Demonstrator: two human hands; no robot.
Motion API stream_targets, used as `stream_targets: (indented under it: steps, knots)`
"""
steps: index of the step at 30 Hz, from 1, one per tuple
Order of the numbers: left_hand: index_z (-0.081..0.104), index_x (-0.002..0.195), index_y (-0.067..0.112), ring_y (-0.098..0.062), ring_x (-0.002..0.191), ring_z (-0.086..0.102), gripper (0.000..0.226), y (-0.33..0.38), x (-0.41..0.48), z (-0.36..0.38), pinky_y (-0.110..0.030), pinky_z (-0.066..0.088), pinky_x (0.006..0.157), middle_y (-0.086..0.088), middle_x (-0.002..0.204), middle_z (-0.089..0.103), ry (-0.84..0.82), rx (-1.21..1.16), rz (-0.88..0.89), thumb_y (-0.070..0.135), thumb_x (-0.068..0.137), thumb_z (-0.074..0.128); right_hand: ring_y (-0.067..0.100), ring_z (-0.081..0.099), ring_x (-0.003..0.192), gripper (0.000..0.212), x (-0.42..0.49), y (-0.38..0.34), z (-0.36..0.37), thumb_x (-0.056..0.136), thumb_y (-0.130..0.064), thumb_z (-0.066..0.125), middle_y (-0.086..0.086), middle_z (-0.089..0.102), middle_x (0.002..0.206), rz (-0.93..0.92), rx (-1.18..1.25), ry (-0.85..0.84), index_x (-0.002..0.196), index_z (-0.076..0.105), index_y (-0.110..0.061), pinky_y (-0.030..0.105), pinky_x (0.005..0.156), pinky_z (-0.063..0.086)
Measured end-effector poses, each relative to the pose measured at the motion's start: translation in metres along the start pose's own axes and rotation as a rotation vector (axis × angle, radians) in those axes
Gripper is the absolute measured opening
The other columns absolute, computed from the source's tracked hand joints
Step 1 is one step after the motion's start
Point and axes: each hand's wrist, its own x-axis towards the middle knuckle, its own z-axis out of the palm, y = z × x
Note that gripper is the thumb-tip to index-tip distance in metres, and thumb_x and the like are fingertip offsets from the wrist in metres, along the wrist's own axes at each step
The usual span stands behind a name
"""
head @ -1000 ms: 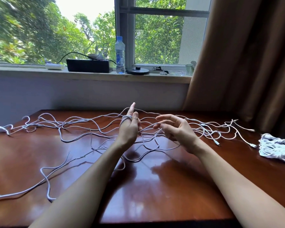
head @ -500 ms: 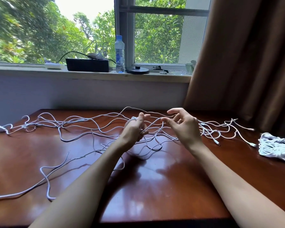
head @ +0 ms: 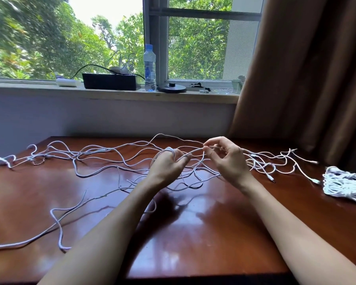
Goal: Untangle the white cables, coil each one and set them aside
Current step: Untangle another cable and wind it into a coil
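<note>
The dark red-brown polished wooden surface looks almost the same as a second ago. The loose tangle of thin white cables lies spread from the left edge across to the right side, and most of it has not moved. Near the right edge, the finished bundle of coiled white cable rests apart from the tangle, unchanged.

The change is in the middle, above the tangle. My left grip was standing with the fingers pointing up and a turn of cable around them. Now it is lowered and tipped forward, the fingers are curled, and it holds the white turns wound around them. My right grip was half open and lower. Now it is raised a little toward the far side, and its thumb and forefinger pinch a thin white strand. This strand runs short and nearly straight from the pinch to the turns on my left grip.

I judge that one more turn is being laid on the coil, so the coiling of this cable goes forward. The rest of it crosses other cables on the surface, so I think it may catch when I draw it in.
</note>
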Motion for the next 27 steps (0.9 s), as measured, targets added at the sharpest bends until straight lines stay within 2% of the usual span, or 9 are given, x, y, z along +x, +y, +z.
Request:
stream_targets:
  steps: [5, 7, 10, 12, 14, 18, 22, 25, 27]
  knots:
    - [0.069, 0.082, 0.016, -0.026, 0.077, 0.064, 0.033, -0.006, 0.004, -0.002, -0.036, 0.052, 0.072, 0.000, 0.070, 0.065, 0.083, 0.094, -0.048, 0.044, 0.095, 0.058, 0.004, 0.059, 0.078, 0.014, 0.002, 0.006, -0.005, 0.093, -0.015, 0.071, -0.008, 0.063, 0.093, -0.073, -0.061, -0.034, 0.106, 0.071, -0.021, 0.015, 0.069, 0.045]
    - [0.069, 0.079, 0.014, -0.027, 0.077, 0.064, 0.046, -0.006, 0.004, -0.004, -0.039, 0.052, 0.075, -0.003, 0.071, 0.067, 0.089, 0.053, -0.045, 0.050, 0.098, 0.048, 0.007, 0.063, 0.084, 0.016, 0.003, 0.009, -0.006, 0.094, -0.014, 0.071, -0.006, 0.061, 0.097, -0.109, -0.091, -0.051, 0.109, 0.071, -0.020, 0.019, 0.073, 0.049]
    - [0.073, 0.074, 0.021, -0.016, 0.075, 0.060, 0.053, -0.002, 0.001, -0.005, -0.035, 0.045, 0.076, 0.006, 0.069, 0.064, 0.074, -0.075, -0.050, 0.051, 0.102, 0.040, 0.012, 0.069, 0.091, 0.013, 0.005, 0.012, -0.005, 0.096, -0.019, 0.069, -0.002, 0.062, 0.102, -0.129, -0.076, -0.043, 0.109, 0.069, -0.016, 0.030, 0.081, 0.056]
    - [0.074, 0.070, 0.022, -0.007, 0.059, 0.049, 0.057, 0.001, -0.001, -0.004, -0.034, 0.035, 0.067, 0.011, 0.053, 0.050, 0.024, -0.180, -0.070, 0.052, 0.103, 0.038, 0.011, 0.068, 0.084, 0.016, 0.006, 0.012, -0.004, 0.094, -0.030, 0.070, -0.001, 0.065, 0.095, -0.111, -0.098, 0.005, 0.100, 0.069, -0.015, 0.027, 0.075, 0.054]
    - [0.072, 0.066, 0.023, -0.005, 0.045, 0.038, 0.062, 0.000, -0.001, -0.002, -0.035, 0.028, 0.060, 0.009, 0.040, 0.040, -0.059, -0.312, -0.091, 0.060, 0.096, 0.034, 0.006, 0.062, 0.068, 0.026, 0.006, 0.010, -0.005, 0.089, -0.042, 0.073, -0.006, 0.065, 0.077, -0.047, -0.134, 0.058, 0.089, 0.067, -0.017, 0.022, 0.064, 0.048]
    - [0.072, 0.066, 0.019, -0.014, 0.040, 0.028, 0.062, -0.003, -0.002, 0.002, -0.033, 0.020, 0.050, 0.006, 0.039, 0.032, -0.161, -0.436, -0.116, 0.062, 0.091, 0.033, 0.004, 0.050, 0.049, 0.042, 0.005, 0.009, -0.008, 0.079, -0.061, 0.074, -0.009, 0.056, 0.053, 0.072, -0.187, 0.102, 0.073, 0.061, -0.021, 0.018, 0.052, 0.039]
    - [0.072, 0.066, 0.014, -0.013, 0.038, 0.027, 0.069, -0.004, -0.002, 0.002, -0.033, 0.022, 0.051, 0.003, 0.041, 0.032, -0.263, -0.390, -0.091, 0.066, 0.090, 0.033, 0.007, 0.048, 0.046, 0.053, 0.006, 0.010, -0.010, 0.074, -0.071, 0.071, -0.008, 0.057, 0.049, 0.141, -0.227, 0.130, 0.068, 0.060, -0.020, 0.029, 0.053, 0.042]
    - [0.069, 0.064, 0.004, -0.016, 0.042, 0.019, 0.077, -0.002, -0.003, 0.001, -0.028, 0.018, 0.048, -0.003, 0.044, 0.025, -0.359, -0.477, -0.094, 0.068, 0.091, 0.034, 0.005, 0.046, 0.045, 0.055, 0.006, 0.008, -0.010, 0.072, -0.073, 0.071, -0.015, 0.054, 0.048, 0.182, -0.220, 0.105, 0.069, 0.060, -0.019, 0.027, 0.051, 0.039]
    - [0.066, 0.065, -0.003, -0.012, 0.039, 0.017, 0.079, 0.003, -0.003, 0.001, -0.022, 0.017, 0.042, -0.002, 0.043, 0.024, -0.418, -0.561, -0.130, 0.058, 0.100, 0.030, 0.004, 0.045, 0.046, 0.051, 0.006, 0.008, -0.009, 0.073, -0.068, 0.073, -0.015, 0.052, 0.048, 0.189, -0.177, 0.084, 0.071, 0.061, -0.019, 0.021, 0.049, 0.037]
